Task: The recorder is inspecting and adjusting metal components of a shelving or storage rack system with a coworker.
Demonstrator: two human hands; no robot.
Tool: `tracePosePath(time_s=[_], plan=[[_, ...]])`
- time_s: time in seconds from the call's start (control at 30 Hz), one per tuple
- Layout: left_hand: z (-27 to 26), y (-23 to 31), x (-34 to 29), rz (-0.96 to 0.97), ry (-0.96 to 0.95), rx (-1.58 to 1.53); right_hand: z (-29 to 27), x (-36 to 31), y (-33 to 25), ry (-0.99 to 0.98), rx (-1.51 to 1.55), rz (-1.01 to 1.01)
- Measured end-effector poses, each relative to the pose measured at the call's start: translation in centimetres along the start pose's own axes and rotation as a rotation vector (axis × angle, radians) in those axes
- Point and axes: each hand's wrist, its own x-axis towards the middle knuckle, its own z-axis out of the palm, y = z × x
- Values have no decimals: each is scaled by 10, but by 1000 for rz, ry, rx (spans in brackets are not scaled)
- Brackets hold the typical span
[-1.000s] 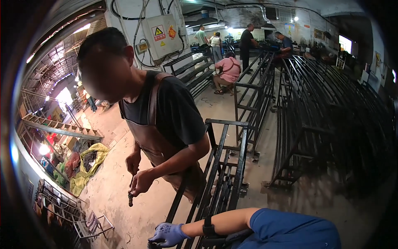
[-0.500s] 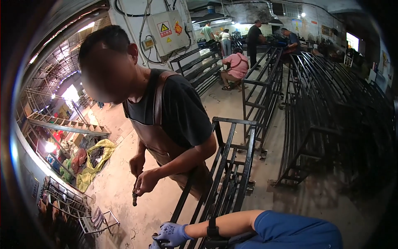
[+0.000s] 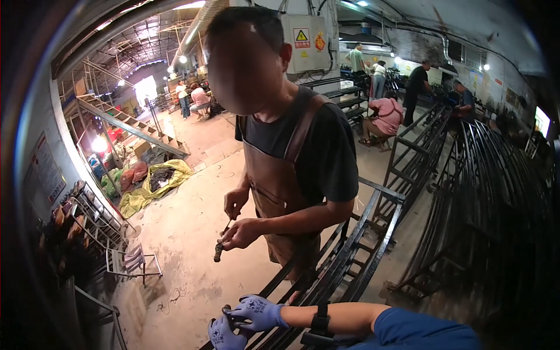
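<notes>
My right hand (image 3: 259,313), in a light purple glove with dark palm and fingertips, reaches in from the lower right. Its curled fingers meet those of my left hand (image 3: 226,335), gloved alike, at the bottom edge. Something small and dark shows between the fingertips, too small to make out. Both hands are over the near end of a black metal frame (image 3: 344,256). Across from me a person in a brown apron (image 3: 271,186) holds a short, dark, stick-like piece (image 3: 218,252) with a brownish end in both hands.
Long black metal racks (image 3: 484,169) fill the right side. A small metal frame chair (image 3: 135,262) and a stacked heap stand at left. A yellow sheet (image 3: 146,195) with sacks lies farther back, below a staircase (image 3: 128,125). Several people work behind.
My view has swung left and up, so the scene sits farther right. More of my left hand shows, with my hands together. The person opposite appears more upright, still holding the piece.
</notes>
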Motion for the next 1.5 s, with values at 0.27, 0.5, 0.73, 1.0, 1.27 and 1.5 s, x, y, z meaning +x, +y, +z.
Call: tracePosePath(time_s=[0.27,0.5,0.73,1.0,1.27,1.5], plan=[[5,0,0,-51,-12,-5,1,-1,4,10,5,-33],[5,-1,1,-75,-56,-33,6,-2,8,64,-1,-55],[9,-5,-2,13,39,21,-3,-2,-1,-7,7,-19],[1,0,3,-56,-54,-86,-2,0,-3,12,7,4],[-3,5,9,-61,27,-140,3,0,8,35,-90,13],[-7,6,12,-72,-75,-121,-6,1,1,19,-105,-21]])
